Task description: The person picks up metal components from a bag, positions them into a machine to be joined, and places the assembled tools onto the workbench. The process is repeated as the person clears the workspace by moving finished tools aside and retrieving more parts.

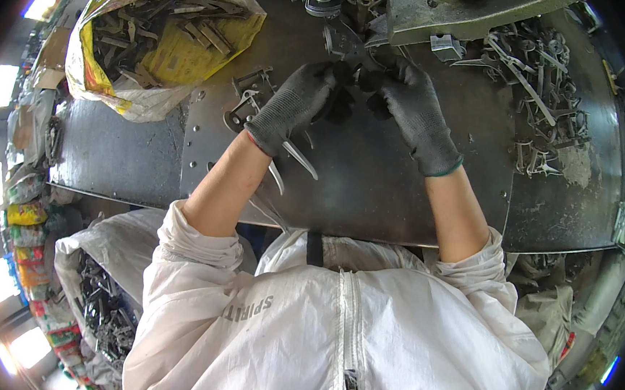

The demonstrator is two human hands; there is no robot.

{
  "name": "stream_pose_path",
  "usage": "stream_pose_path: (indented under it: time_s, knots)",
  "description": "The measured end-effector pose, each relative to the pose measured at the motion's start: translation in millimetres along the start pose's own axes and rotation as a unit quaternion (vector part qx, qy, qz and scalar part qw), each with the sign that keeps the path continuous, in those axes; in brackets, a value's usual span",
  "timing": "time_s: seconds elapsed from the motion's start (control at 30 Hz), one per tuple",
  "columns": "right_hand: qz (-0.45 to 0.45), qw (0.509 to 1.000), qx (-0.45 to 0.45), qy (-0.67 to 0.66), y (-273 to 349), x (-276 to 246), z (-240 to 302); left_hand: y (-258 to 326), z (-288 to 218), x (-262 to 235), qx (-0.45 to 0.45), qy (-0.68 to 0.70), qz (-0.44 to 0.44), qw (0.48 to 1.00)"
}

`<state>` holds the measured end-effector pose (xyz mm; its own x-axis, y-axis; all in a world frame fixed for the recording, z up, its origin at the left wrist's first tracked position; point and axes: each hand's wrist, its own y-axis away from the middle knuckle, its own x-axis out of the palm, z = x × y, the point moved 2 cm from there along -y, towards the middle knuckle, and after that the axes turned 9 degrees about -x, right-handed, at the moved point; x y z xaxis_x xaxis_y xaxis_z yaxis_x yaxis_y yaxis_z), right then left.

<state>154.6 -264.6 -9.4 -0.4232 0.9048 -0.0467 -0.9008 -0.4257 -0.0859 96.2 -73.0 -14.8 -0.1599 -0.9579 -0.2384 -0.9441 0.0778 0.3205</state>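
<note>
Both hands wear grey knit gloves with dark fingertips and meet in front of the machine at the far edge of the steel bench. My left hand is closed, its fingers bent inward. Opposite it, my right hand is closed as well, fingertips pinched together. A small bright bit of metal shows between the two sets of fingertips; its kind is too small to tell. Beside and partly under my left wrist lie several metal pieces with long curved silver handles, partly hidden by the forearm.
A yellow-and-white sack of flat metal parts lies open at the far left. A green machine overhangs the bench's far edge. Tangled metal parts are heaped at right. Below the bench on the left stands a white sack of dark parts.
</note>
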Motion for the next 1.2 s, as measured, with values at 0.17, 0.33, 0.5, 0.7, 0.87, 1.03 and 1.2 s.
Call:
stream_pose_path:
  time_s: [0.17,0.33,0.5,0.7,0.87,1.03,1.2]
  knots:
    - [0.009,0.999,0.037,0.008,-0.7,1.6,0.7,-0.5,-4.8,0.2,-0.068,0.088,0.037,0.993]
    - [0.008,0.994,0.104,-0.018,-0.8,0.6,7.3,-13.9,20.5,1.0,-0.031,0.032,-0.008,0.999]
    - [0.019,0.993,0.12,-0.002,-0.6,1.4,-3.6,-28.7,32.6,-0.7,-0.062,-0.07,-0.041,0.995]
    - [0.033,0.995,0.085,-0.027,3.0,-0.2,-22.7,-22.0,16.2,-14.7,-0.036,-0.249,-0.093,0.963]
    - [0.01,0.992,0.117,-0.047,1.2,-7.3,-26.1,-48.0,5.3,-128.5,0.006,-0.258,-0.348,0.901]
    - [0.015,0.989,0.114,-0.097,-1.1,1.1,-21.3,-72.4,48.7,-230.3,-0.178,-0.504,-0.361,0.764]
    - [0.01,0.994,0.107,-0.033,-0.6,3.3,-5.3,-81.4,82.8,-246.2,-0.23,-0.413,-0.363,0.803]
